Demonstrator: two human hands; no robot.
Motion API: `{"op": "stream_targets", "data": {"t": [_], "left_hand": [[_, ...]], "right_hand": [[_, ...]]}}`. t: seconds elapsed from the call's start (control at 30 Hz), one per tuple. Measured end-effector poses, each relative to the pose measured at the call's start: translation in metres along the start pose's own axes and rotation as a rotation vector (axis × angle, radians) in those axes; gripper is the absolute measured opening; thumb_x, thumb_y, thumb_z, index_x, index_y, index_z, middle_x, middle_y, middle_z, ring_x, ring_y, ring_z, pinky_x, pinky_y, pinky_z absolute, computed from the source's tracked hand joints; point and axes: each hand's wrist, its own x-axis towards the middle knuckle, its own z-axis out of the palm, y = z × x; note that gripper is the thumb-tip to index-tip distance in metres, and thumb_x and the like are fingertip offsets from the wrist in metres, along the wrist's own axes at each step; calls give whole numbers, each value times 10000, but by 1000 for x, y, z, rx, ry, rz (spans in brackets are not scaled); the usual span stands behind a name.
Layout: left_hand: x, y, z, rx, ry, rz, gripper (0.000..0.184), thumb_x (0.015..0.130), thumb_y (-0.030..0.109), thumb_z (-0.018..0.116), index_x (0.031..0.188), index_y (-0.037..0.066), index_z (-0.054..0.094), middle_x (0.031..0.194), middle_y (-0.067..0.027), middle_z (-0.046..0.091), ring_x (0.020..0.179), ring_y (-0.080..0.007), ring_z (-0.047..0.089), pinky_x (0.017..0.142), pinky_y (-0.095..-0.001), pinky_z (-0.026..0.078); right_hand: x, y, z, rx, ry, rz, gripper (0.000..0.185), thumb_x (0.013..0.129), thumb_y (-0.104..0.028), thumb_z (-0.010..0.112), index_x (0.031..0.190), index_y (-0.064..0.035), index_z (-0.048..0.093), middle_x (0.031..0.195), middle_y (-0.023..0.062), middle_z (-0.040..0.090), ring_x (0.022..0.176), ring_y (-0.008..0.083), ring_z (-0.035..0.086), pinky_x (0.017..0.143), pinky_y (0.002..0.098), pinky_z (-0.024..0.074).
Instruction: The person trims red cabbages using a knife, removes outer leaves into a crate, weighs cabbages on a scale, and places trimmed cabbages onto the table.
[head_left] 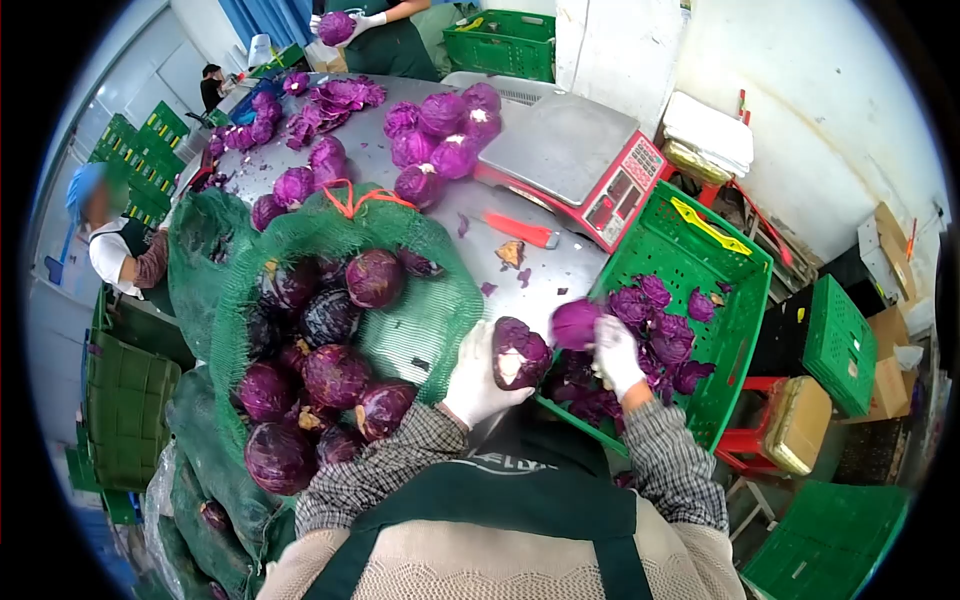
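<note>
My left hand [474,378], in a white glove, grips a red cabbage [521,354] whose pale cut stem faces me. Over the near edge of a green crate [735,330], my gloved right hand [617,355] holds a loose purple cabbage leaf [576,325]. Below that hand, torn-off leaves [672,338] lie in the crate. To the left, a green mesh bag [440,275] gapes around several dark red cabbages [336,376]. On the metal table beyond my hands lies an orange-red knife [520,229], apart from both of them.
A red scale [570,150] with a metal plate stands at the table's far right. Several peeled cabbages [440,115] are grouped beside it. Across the table a co-worker's gloved hands [350,28] hold a cabbage. Another person [115,230] stands at the left. A red stool [770,420] stands right of the crate.
</note>
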Motion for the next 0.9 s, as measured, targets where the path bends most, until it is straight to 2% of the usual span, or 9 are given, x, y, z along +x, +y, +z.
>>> {"op": "stream_targets", "data": {"t": [0.07,0.1,0.17,0.27,0.33,0.53,0.63,0.73,0.9], "left_hand": [[-4,-3,-15,-132,-27,-158,1144,576,470,827,1389,-75,235,1361,-287,349,1282,-414,349,1099,-438,295],[-4,-5,-16,-148,-34,-221,1138,572,474,830,1385,-66,246,1336,-274,371,1273,-409,361,1089,-439,311],[5,-9,-12,-160,-25,-131,1157,558,488,835,1402,-37,242,1320,-269,379,1237,-416,387,1069,-447,331],[21,25,-23,-5,-160,-229,1186,531,503,843,1419,-1,239,1324,-280,360,1192,-439,407,1044,-462,354],[25,31,-22,80,-226,-189,1206,515,512,845,1424,7,234,1331,-292,343,1170,-454,413,1022,-473,373],[29,32,-31,248,-341,-108,1149,510,527,834,1421,71,301,1377,-305,287,1087,-467,459,907,-481,468],[31,29,-34,285,-396,-46,1186,511,532,834,1449,80,266,1407,-276,289,1082,-471,473,929,-474,454],[31,26,-32,286,-373,-21,1155,512,531,832,1425,63,301,1379,-253,339,1109,-431,480,936,-460,453],[29,21,-34,94,-258,-192,1152,540,566,812,1394,-12,299,1334,-287,362,1106,-410,487,942,-441,454]], "right_hand": [[-19,4,-62,495,52,847,304,987,-309,459,932,-31,571,646,27,531,414,191,461,351,402,382],[-18,26,-96,728,108,948,311,980,-341,476,933,-44,558,628,20,505,378,176,417,308,392,339],[-28,48,-105,99,286,489,355,964,-349,510,1138,-40,537,626,6,503,399,156,422,330,363,356],[-62,-73,-36,-188,-102,-16,536,907,-160,624,1378,-32,402,1278,174,549,839,179,617,758,314,526],[-59,-58,14,-104,-314,-435,402,820,-64,704,1192,-27,557,1235,148,561,995,211,604,830,319,501],[-55,-88,28,-391,-432,-505,342,837,-253,658,1110,-69,565,1046,140,584,940,313,606,781,385,526],[-36,-68,31,-91,-555,-530,306,845,-258,648,1073,-65,583,975,149,613,835,343,628,748,389,522],[-21,-76,25,-380,-685,-675,283,846,-252,647,1050,-60,601,908,154,629,812,339,633,731,393,523],[-9,-41,-17,-233,-262,-674,116,844,-126,662,794,-31,618,758,108,598,670,256,597,646,345,501]]}}
